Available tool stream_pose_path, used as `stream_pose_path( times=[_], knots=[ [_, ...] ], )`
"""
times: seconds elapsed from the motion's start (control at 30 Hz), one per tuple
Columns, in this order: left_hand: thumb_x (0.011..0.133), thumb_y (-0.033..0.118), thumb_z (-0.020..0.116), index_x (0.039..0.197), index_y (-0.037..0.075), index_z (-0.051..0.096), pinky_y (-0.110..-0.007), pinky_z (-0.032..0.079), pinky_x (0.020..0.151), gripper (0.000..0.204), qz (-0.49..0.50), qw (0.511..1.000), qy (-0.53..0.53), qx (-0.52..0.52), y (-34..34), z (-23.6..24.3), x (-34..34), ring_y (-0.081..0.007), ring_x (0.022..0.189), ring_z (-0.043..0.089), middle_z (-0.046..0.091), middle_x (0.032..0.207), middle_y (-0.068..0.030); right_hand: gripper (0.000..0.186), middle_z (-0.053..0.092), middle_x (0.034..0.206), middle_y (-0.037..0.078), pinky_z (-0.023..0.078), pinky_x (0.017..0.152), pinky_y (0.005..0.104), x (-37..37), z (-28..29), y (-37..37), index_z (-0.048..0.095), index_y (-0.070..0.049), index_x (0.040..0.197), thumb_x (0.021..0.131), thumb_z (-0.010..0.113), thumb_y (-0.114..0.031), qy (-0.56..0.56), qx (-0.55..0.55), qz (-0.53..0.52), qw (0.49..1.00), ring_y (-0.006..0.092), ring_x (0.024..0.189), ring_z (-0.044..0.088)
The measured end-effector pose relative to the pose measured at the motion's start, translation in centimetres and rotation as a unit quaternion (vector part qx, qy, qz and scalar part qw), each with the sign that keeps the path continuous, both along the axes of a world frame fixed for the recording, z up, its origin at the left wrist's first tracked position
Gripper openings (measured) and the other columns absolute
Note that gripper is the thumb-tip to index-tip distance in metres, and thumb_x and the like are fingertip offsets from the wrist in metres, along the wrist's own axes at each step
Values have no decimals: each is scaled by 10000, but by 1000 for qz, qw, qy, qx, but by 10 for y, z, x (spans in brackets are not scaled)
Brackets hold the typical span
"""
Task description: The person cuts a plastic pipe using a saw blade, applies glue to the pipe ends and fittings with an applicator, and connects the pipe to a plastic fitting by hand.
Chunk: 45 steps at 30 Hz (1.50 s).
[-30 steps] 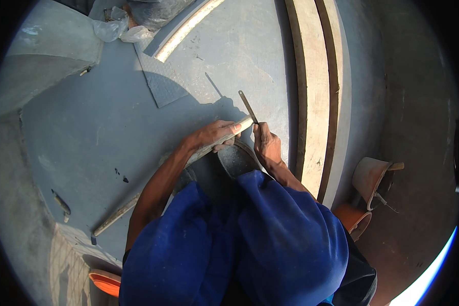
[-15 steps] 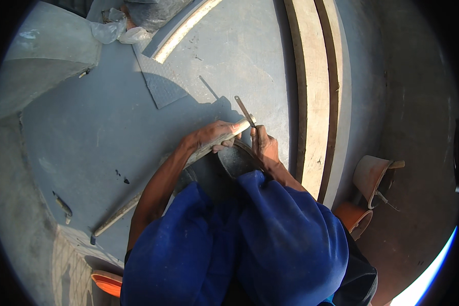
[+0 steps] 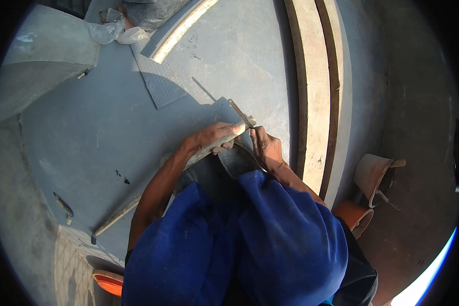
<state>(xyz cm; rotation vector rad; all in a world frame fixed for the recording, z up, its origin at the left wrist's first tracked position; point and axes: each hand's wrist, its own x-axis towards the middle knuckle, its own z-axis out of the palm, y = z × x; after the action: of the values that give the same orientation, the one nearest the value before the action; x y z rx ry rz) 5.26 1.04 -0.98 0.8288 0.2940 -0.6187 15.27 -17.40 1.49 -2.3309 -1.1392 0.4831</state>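
The left hand (image 3: 215,135) has its fingers closed around a pale stick (image 3: 201,153) near its upper end, above the knees of the blue trousers (image 3: 183,245). The right hand (image 3: 266,147) sits just beside that end, fingers curled shut on the lower part of a thin metal blade (image 3: 238,110), which slants up and left across the stick's tip. The stick seems to run on beneath the left forearm toward the grey floor (image 3: 112,122). A long wooden beam (image 3: 313,92) and two buckets (image 3: 366,172) lie off to the right
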Motion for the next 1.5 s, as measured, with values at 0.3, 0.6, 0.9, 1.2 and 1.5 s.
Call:
stream_pose_path(
  times=[0.3, 0.6, 0.9, 1.2, 1.5],
  knots=[
    [937, 466, 422, 927, 17, 511, -207, 304, 354, 457, 4, 995, -29, 97, -4, 6, -1, -40, 415, 355, 418, 591, 15, 174, 567, 574, 168, 424, 392, 421, 8, 21, -2, 463, -58, 829, 922, 503, -200, -51, -66, 81, 993, 357, 472, 566],
    [908, 471, 465, 906, -4, 552, -322, 402, 469, 483, -8, 966, -59, 251, -9, 12, -2, -159, 496, 490, 510, 585, -70, 179, 519, 503, 132, 397, 360, 378, 38, 23, -3, 477, -58, 840, 924, 503, -213, -118, -109, 33, 987, 289, 405, 538],
    [883, 470, 496, 942, -29, 569, -439, 458, 591, 508, -16, 890, -103, 445, -23, 19, -4, -376, 628, 600, 594, 680, -246, 192, 511, 508, 123, 394, 373, 398, 30, 24, -16, 458, -59, 811, 931, 491, -204, -138, -100, 3, 985, 289, 407, 533],
    [864, 435, 537, 979, -29, 573, -453, 507, 587, 479, 25, 804, -130, 580, -46, 22, -9, -389, 672, 633, 620, 711, -245, 207, 539, 531, 145, 444, 410, 409, -2, 35, -27, 470, -58, 799, 940, 472, -210, -114, -24, 118, 986, 331, 465, 566],
    [844, 341, 598, 938, -13, 580, -417, 521, 543, 367, 32, 760, -139, 634, -64, 21, -14, -339, 617, 643, 639, 730, -200, 183, 569, 591, 151, 451, 455, 398, 19, 38, -31, 508, -68, 826, 925, 485, -220, -93, -238, -44, 966, 306, 541, 606]
  ],
)
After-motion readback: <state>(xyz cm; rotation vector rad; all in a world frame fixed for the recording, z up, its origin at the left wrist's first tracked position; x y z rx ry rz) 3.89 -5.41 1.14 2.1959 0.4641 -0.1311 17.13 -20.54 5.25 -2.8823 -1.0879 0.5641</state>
